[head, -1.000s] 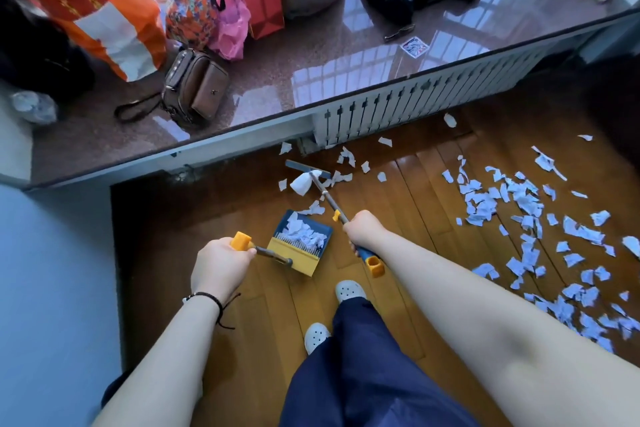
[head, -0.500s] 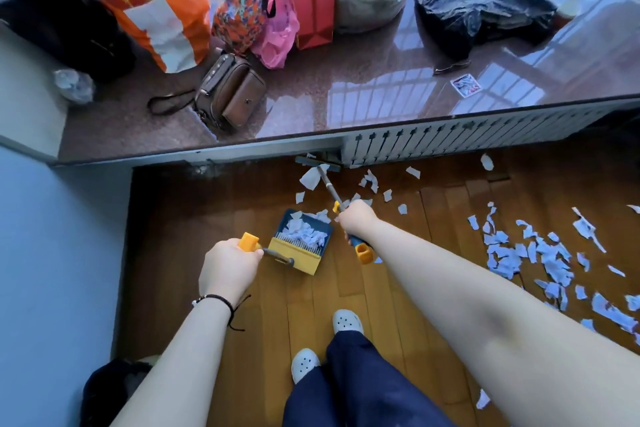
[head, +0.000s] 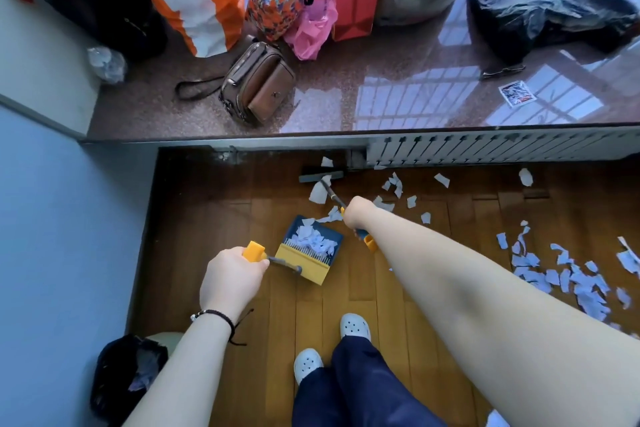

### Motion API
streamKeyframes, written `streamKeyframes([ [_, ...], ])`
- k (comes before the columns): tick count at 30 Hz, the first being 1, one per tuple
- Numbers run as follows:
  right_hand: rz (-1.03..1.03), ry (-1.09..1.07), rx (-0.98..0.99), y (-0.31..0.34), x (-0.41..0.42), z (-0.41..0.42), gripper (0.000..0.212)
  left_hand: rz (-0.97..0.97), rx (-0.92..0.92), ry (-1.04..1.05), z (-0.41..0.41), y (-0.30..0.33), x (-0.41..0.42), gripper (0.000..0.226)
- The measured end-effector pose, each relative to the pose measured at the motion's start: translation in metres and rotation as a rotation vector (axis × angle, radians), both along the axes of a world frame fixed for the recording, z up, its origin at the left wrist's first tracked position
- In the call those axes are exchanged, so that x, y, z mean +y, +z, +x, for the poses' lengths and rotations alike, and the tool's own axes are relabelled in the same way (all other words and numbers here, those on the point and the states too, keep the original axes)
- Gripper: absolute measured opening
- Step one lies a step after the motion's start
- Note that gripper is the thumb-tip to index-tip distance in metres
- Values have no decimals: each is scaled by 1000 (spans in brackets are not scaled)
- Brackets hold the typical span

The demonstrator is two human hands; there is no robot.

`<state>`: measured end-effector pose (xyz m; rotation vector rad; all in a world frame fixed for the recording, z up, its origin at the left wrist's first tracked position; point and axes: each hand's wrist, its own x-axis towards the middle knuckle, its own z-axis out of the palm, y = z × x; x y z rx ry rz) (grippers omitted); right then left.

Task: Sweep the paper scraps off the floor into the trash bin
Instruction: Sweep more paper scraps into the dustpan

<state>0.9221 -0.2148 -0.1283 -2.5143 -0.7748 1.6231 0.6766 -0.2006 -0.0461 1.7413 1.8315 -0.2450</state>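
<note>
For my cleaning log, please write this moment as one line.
left hand: holds dustpan, scraps inside | right hand: holds broom near radiator | floor scraps: many remain | trash bin: lower left

Blue wall (head: 52,236) left; wooden floor (head: 221,218); glossy stone ledge (head: 346,104) reflecting window light.

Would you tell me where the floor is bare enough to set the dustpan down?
Bare boards lie left of the dustpan toward the blue wall, and between it and the shoes. Crowded: scraps at right, and more around the broom head by the radiator.
</note>
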Motion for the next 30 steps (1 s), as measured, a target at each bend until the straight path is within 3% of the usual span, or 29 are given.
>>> streamKeyframes([
  [2, -24, 114, -23, 0, -15, -3, 33, 1, 6, -19, 1, 3, -1, 29],
  [7, -137, 167, -134, -3, -56, 0, 48, 0, 18, -68, 2, 10, -2, 28],
  [11, -209, 169, -134, 5, -98, 8, 39, -5, 13, -98, 4, 15, -6, 27],
  [18, -262, 43, -121, 25, -169, 15, 31, -32, 13, -186, 7, 16, -23, 22],
  [26, -154, -149, -96, 42, -217, 19, 8, -40, 5, -268, 17, 13, -36, 19],
  [30, -99, -244, -89, 40, -221, 17, 9, -47, -6, -311, 27, 13, -41, 18],
])
